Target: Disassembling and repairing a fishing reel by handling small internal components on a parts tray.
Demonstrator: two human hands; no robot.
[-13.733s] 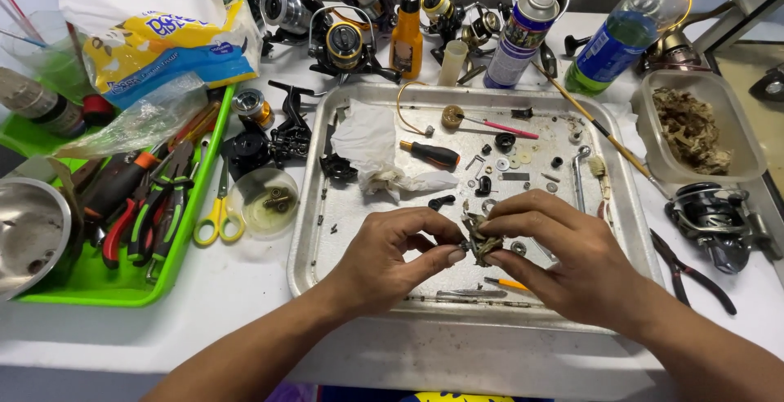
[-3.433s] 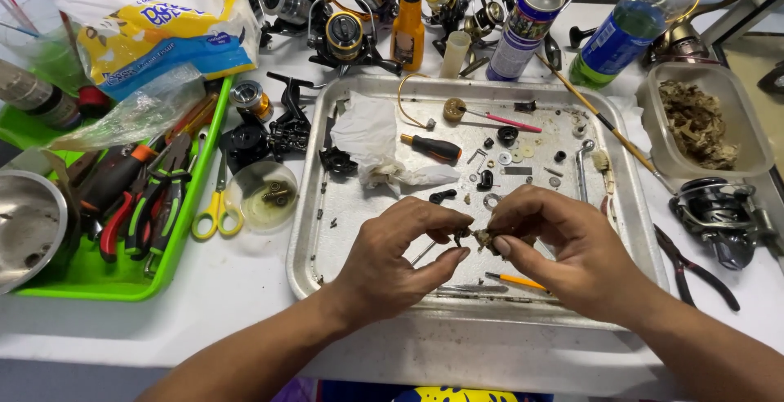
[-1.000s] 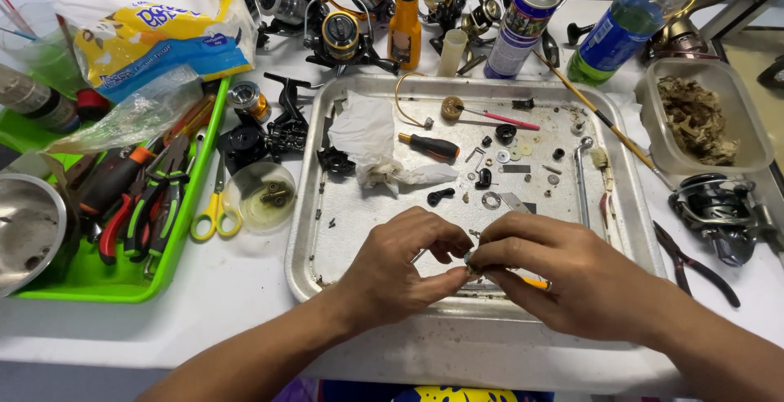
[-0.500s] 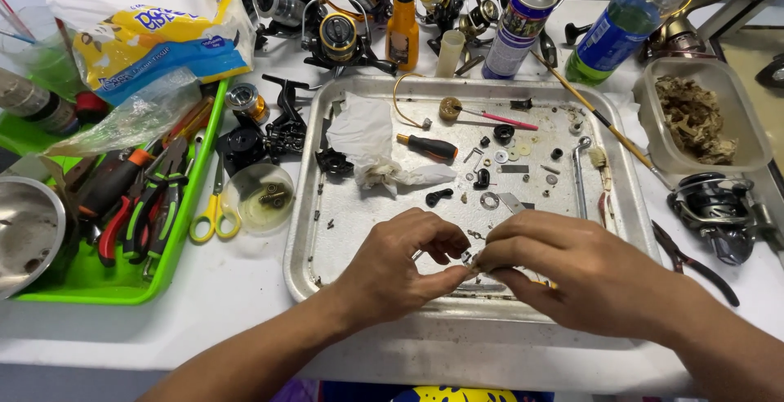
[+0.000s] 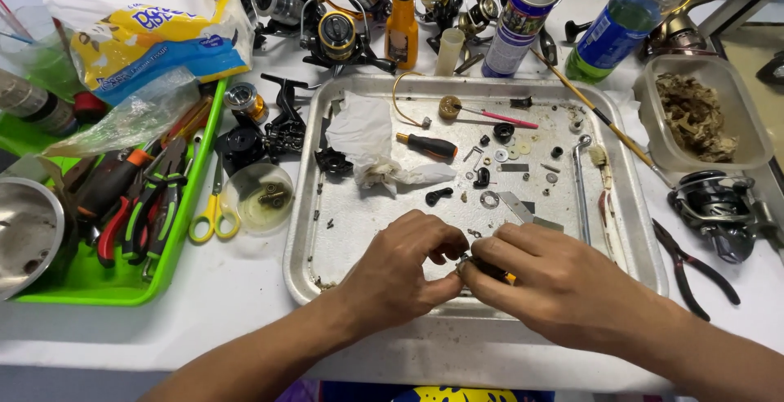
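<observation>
On the white bench point(image 5: 245, 304) I am looking down at a metal tray point(image 5: 310, 230), the largest thing here, lying in the middle with loose washers, screws and a crumpled tissue point(image 5: 367, 136) scattered over it. To its left a green tray point(image 5: 192, 173) is holding pliers and cutters, with a steel bowl point(image 5: 24, 234) touching its left end. Behind the metal tray, fishing reels point(image 5: 335, 34), a spray can point(image 5: 518, 22) and a plastic bottle point(image 5: 625, 18) are standing in a row. At the right a clear tub point(image 5: 653, 124) is sitting beside another reel point(image 5: 719, 210), with pliers point(image 5: 694, 271) lying near it. Yellow scissors point(image 5: 214, 210) and a small round dish point(image 5: 257, 198) are lying between the two trays.

Over the tray's near edge I am holding my left hand point(image 5: 400, 275) and right hand point(image 5: 555, 283) together, fingertips meeting. Both are pinching a small dark part point(image 5: 472, 265), the right also gripping a thin tool with an orange tip point(image 5: 508, 278). The part is mostly hidden by my fingers, so I cannot tell its shape.
</observation>
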